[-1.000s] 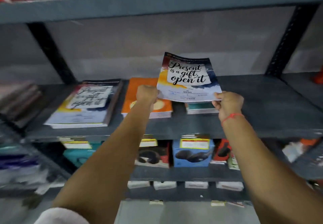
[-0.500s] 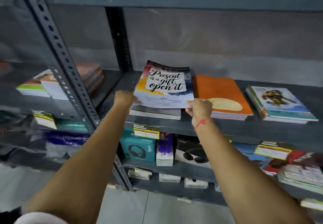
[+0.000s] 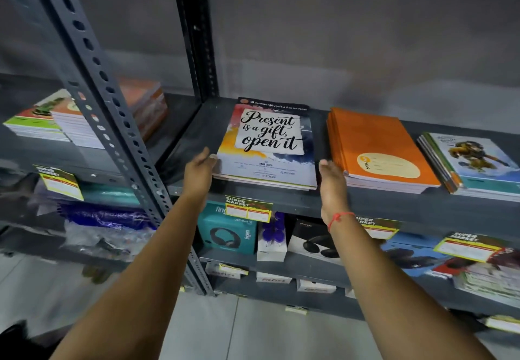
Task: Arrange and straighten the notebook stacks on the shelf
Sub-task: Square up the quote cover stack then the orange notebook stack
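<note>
"Present is a gift" stack [image 3: 267, 146] lies on shelf [image 3: 309, 202], between hands, long axis running front to back. Left hand [image 3: 200, 169] open, fingertips touching left edge. Right hand [image 3: 329, 180] open flat, just beside right edge, contact unclear. Both equally near; squeeze inward likely squares stack.

Dim, flat indoor light, soft shadows beneath the grey shelf [image 3: 365, 205] boards, no glare, lettering at frame centre crisp, left and lower right edges smeared with blur, wide-angle bending of the uprights [image 3: 92, 84]
</note>
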